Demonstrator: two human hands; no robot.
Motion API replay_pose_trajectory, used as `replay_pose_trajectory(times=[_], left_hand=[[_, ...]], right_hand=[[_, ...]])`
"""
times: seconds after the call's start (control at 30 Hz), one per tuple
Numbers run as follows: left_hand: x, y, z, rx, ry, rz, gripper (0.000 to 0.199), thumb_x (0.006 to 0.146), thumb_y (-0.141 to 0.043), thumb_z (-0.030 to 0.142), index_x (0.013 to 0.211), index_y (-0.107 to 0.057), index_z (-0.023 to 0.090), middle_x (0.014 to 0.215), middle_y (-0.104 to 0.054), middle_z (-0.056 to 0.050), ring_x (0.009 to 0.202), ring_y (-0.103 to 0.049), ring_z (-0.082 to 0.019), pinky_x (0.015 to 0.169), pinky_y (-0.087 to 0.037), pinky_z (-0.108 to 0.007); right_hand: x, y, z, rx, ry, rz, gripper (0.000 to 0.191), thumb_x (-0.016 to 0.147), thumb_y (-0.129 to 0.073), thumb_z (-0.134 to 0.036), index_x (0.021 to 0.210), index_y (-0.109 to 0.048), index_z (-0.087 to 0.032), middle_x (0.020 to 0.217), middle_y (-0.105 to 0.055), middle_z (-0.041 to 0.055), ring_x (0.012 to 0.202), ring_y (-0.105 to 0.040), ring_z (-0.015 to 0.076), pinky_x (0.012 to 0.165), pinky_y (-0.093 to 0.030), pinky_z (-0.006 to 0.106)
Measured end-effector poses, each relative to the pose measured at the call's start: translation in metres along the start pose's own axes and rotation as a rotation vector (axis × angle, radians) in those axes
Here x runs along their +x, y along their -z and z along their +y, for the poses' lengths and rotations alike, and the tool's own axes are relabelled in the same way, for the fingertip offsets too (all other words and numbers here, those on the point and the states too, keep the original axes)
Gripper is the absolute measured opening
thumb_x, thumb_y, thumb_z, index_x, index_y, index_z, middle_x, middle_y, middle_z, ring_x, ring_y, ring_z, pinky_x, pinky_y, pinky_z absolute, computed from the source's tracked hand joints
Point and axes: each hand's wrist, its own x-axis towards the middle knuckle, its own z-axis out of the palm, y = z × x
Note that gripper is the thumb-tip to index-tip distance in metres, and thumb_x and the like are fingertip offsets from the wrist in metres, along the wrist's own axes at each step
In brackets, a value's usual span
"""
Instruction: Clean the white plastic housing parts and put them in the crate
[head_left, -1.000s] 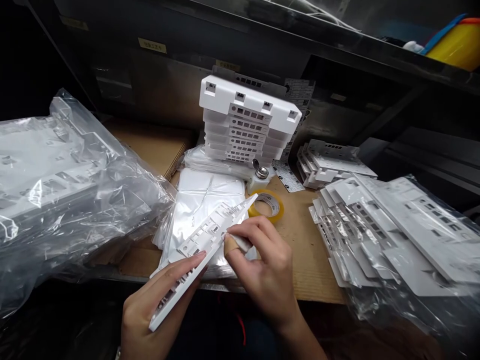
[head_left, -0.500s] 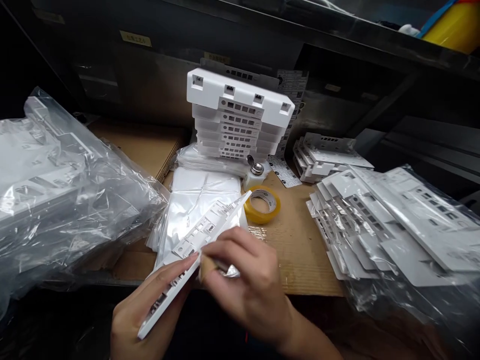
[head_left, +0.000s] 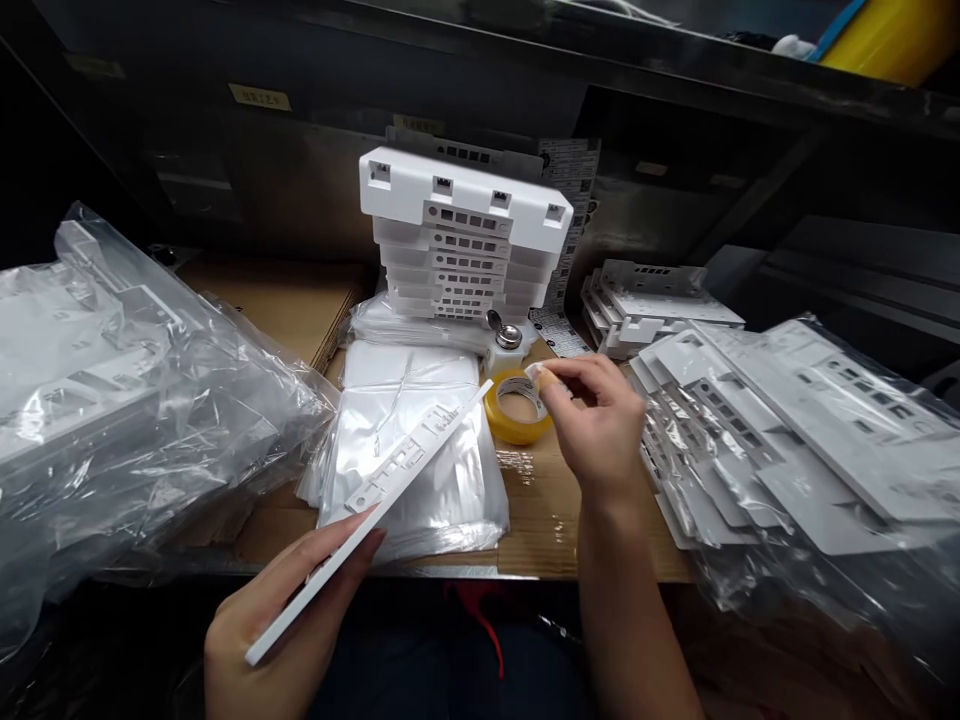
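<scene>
My left hand (head_left: 281, 610) grips the lower end of a white plastic panel (head_left: 397, 490) with cut-out slots, held tilted on edge so its thin side faces me. The panel's upper end rises over a pile of clear plastic bags (head_left: 409, 375). To the right, my right hand (head_left: 600, 420) is raised above the cardboard, apart from the panel. Its thumb and fingers pinch a small white wad (head_left: 534, 372), perhaps cloth or paper. A tan covering wraps the thumb tip. Just left of that hand lies a roll of yellow tape (head_left: 517, 432), with a pump-top bottle (head_left: 504, 348) behind it.
White housings (head_left: 465, 205) stand stacked at the back centre. Bagged white panels (head_left: 795, 430) lie on the right, and another filled plastic bag (head_left: 150, 400) is on the left. More white parts (head_left: 660, 305) sit at the back right. A shelf edge (head_left: 525, 50) runs overhead.
My right hand has moved from the panel's edge up and to the right, toward the bottle and tape. My left hand keeps hold of the panel, which has shifted slightly down and left.
</scene>
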Motion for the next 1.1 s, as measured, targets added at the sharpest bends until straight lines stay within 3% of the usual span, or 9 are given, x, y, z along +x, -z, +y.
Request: replay_pose_trajectory(times=[0.23, 0.43, 0.63, 0.77, 1.0, 1.1], left_hand=[[0.001, 0.001, 0.002, 0.012, 0.020, -0.034, 0.018, 0.085, -0.081, 0.030, 0.103, -0.080, 0.031, 0.102, -0.080, 0.005, 0.090, -0.073, -0.018, 0.091, -0.056, -0.023], [0.003, 0.009, -0.005, -0.005, -0.039, -0.109, 0.024, 0.088, -0.077, 0.023, 0.110, -0.078, 0.033, 0.107, -0.080, 0.004, 0.091, -0.075, -0.017, 0.087, -0.059, -0.022], [0.004, 0.014, -0.007, -0.012, -0.097, -0.115, 0.019, 0.093, -0.070, 0.030, 0.109, -0.079, 0.035, 0.106, -0.082, 0.005, 0.093, -0.077, -0.019, 0.085, -0.062, -0.022], [0.004, 0.013, -0.009, -0.044, -0.026, -0.107, 0.025, 0.087, -0.079, 0.026, 0.110, -0.079, 0.035, 0.108, -0.081, 0.006, 0.093, -0.076, -0.016, 0.087, -0.059, -0.017], [0.004, 0.014, -0.008, -0.024, 0.028, -0.061, 0.021, 0.080, -0.086, 0.031, 0.101, -0.081, 0.031, 0.100, -0.081, 0.004, 0.090, -0.075, -0.018, 0.087, -0.059, -0.021], [0.011, 0.024, -0.012, 0.013, -0.064, -0.106, 0.019, 0.082, -0.084, 0.030, 0.101, -0.081, 0.031, 0.101, -0.081, 0.004, 0.089, -0.075, -0.018, 0.085, -0.060, -0.021]], right_hand=[[-0.043, -0.014, -0.054, 0.205, 0.069, -0.286, 0.012, 0.089, -0.069, -0.011, 0.091, -0.076, -0.021, 0.086, -0.069, 0.0004, 0.077, -0.063, 0.0140, 0.069, -0.052, 0.029], [-0.074, -0.026, -0.083, 0.198, 0.167, -0.427, 0.011, 0.090, -0.065, -0.008, 0.093, -0.074, -0.015, 0.085, -0.068, 0.0041, 0.077, -0.064, 0.0152, 0.072, -0.053, 0.029], [-0.104, -0.031, -0.107, 0.293, 0.310, -0.534, 0.011, 0.093, -0.064, -0.014, 0.096, -0.074, -0.011, 0.089, -0.074, 0.0087, 0.080, -0.070, 0.0190, 0.075, -0.058, 0.030], [-0.084, -0.031, -0.086, 0.201, 0.257, -0.483, 0.011, 0.094, -0.063, -0.015, 0.097, -0.073, -0.018, 0.087, -0.072, 0.0040, 0.077, -0.067, 0.0160, 0.073, -0.056, 0.029], [0.002, -0.011, 0.009, -0.084, -0.013, -0.099, 0.008, 0.089, -0.071, -0.026, 0.087, -0.076, -0.020, 0.092, -0.071, 0.0039, 0.081, -0.065, 0.0177, 0.075, -0.052, 0.033], [0.006, 0.007, 0.005, 0.026, -0.118, -0.072, 0.017, 0.094, -0.067, -0.036, 0.096, -0.072, -0.020, 0.087, -0.069, 0.0024, 0.070, -0.065, 0.0151, 0.065, -0.052, 0.030]])
